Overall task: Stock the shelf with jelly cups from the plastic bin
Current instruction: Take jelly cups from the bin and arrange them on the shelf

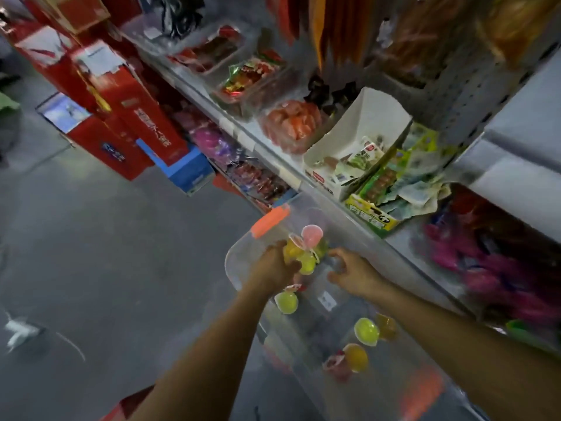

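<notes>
Room to the left: bare grey floor point(106, 253), open beside the bin; red boxes point(136, 123) stacked further up the aisle.
Edge to the right: the shelf point(273, 153) front runs diagonally, just beside the bin's long side.
Plastic bin point(235, 268): clear, open at the top, low in front of the person; an orange latch point(270, 221) at the far end, another at the near end, blurred.
On the shelf above the bin: a white carton point(358, 141) and a green carton point(373, 214) with packets, near the front lip.
Left hand point(273, 265): arm stretched forward over the bin's far end, grip closed round a cluster of jelly cups point(306, 250), yellow and pink, held above the bin.
Right hand point(353, 273): reaching in from the shelf side, fingers loosely curved toward the cluster, grip open with nothing seen in it; contact with the cups cannot be told through the blur.
Loose cups point(365, 329): green, orange and red ones scattered on the bin's bottom, well apart.
</notes>
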The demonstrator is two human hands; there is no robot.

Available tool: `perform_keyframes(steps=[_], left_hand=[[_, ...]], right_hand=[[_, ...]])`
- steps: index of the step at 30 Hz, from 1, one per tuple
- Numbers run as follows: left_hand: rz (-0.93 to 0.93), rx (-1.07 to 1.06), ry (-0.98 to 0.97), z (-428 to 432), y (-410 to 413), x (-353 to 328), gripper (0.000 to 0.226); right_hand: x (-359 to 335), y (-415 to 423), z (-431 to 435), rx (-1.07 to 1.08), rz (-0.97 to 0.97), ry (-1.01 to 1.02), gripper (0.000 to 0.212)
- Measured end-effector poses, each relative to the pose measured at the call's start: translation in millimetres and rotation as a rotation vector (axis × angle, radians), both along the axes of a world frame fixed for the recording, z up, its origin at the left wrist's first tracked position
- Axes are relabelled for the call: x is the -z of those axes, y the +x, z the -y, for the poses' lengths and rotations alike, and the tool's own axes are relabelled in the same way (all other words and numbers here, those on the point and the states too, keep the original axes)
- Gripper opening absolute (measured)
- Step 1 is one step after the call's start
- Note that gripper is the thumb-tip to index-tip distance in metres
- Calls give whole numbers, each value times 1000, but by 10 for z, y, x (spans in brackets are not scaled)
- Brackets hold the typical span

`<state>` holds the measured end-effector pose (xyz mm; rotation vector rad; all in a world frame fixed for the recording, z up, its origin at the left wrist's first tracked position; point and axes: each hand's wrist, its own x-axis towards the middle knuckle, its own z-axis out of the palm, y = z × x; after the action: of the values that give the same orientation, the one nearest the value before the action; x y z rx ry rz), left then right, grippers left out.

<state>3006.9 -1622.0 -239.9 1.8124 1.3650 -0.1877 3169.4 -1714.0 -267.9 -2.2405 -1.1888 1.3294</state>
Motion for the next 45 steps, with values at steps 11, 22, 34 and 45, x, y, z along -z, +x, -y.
perform_keyframes(steps=[11, 22, 34, 45], left_hand=[[-77, -146, 108, -224, 456, 1076, 62], [-27, -195, 52, -277, 477, 1138, 49], [261, -353, -146, -60, 176, 707, 44], [505, -450, -220, 719, -118, -772, 35]], right_hand=[[1028, -6, -915, 174, -102, 46, 41], [1000, -8, -918, 430, -328, 73, 26], [449, 40, -520, 561, -524, 133, 23], [-1092, -101, 530, 631, -866, 310, 54]])
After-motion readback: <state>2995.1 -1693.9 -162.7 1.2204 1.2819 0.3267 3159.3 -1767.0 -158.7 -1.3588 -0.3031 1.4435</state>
